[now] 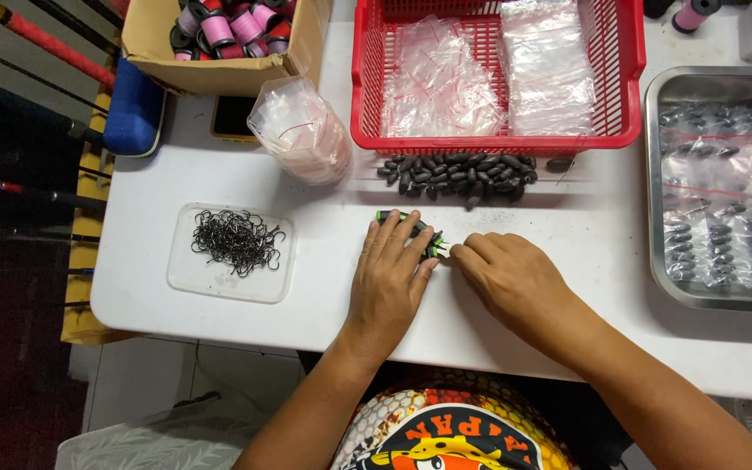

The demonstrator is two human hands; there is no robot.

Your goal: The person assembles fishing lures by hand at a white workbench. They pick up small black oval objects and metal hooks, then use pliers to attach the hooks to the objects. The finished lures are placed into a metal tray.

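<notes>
A worker sorts small fishing-tackle parts at a white table [324, 300], seen from above. At far left, a clear plastic tray [186, 280] holds a tangle of dark wire hooks [235, 240], untouched and well apart from the hands. Behind it stand a cardboard box [160, 43] of pink thread spools [230, 24] and a bulging clear bag [302, 130].

At centre, the left hand [386, 278] lies flat, fingers spread, over a small cluster of black-and-green pieces [411, 228], pinning them to the tabletop. The right hand [511, 274] meets it fingertip to fingertip, its fingers curled and seemingly pinching one piece at the cluster's near edge; the grip itself is hidden, so whether anything is clamped cannot be told.

Beyond the hands lies a heap of dark oval sinkers [459, 172], just in front of a red plastic basket [363, 104] stacked with empty clear bags [498, 74]. At right, a steel tray [659, 218] carries filled bags of sinkers [720, 191].

The step in hand looks like separating or counting out the green-tipped pieces. The next move calls for drawing a single piece free with the right fingertips while the left palm keeps the rest from scattering.
</notes>
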